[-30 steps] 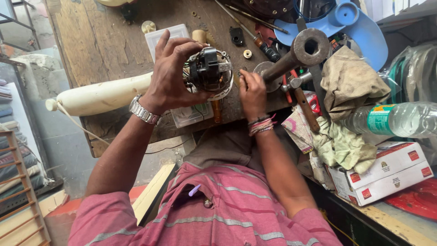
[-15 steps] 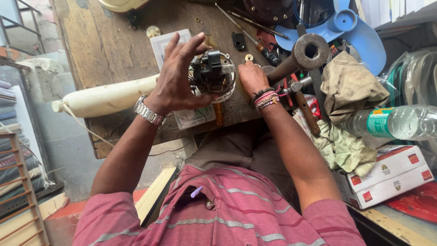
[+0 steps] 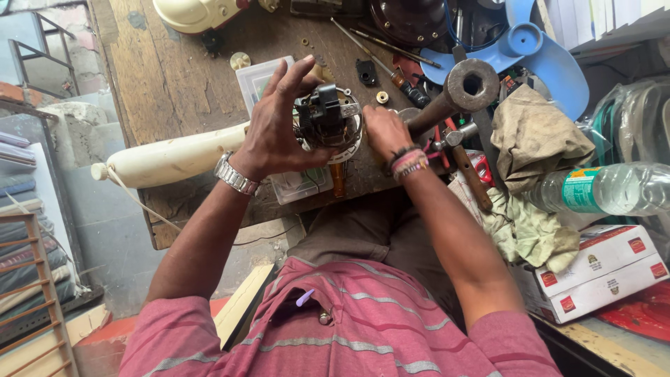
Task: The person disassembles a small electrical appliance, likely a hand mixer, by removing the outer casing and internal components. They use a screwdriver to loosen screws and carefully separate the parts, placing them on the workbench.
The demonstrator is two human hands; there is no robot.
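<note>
My left hand (image 3: pixel 276 126), with a metal watch on its wrist, grips a round black fan motor (image 3: pixel 328 122) with a pale rim and holds it above the wooden workbench (image 3: pixel 174 77). My right hand (image 3: pixel 382 131), wearing thread bands at the wrist, rests against the motor's right side with its fingers curled; what they pinch is hidden. A clear plastic parts box (image 3: pixel 296 185) lies on the bench under the motor.
A cream fan stem (image 3: pixel 174 157) lies across the bench at left. A hammer (image 3: pixel 460 150), screwdrivers (image 3: pixel 380 59), a blue fan blade (image 3: pixel 551 59), rags (image 3: pixel 534 139), a plastic water bottle (image 3: pixel 607 188) and a white-and-red carton (image 3: pixel 593 276) crowd the right side.
My right hand has moved closer against the motor's right side. The left hand still holds the motor, turned slightly. The view has shifted a little.
</note>
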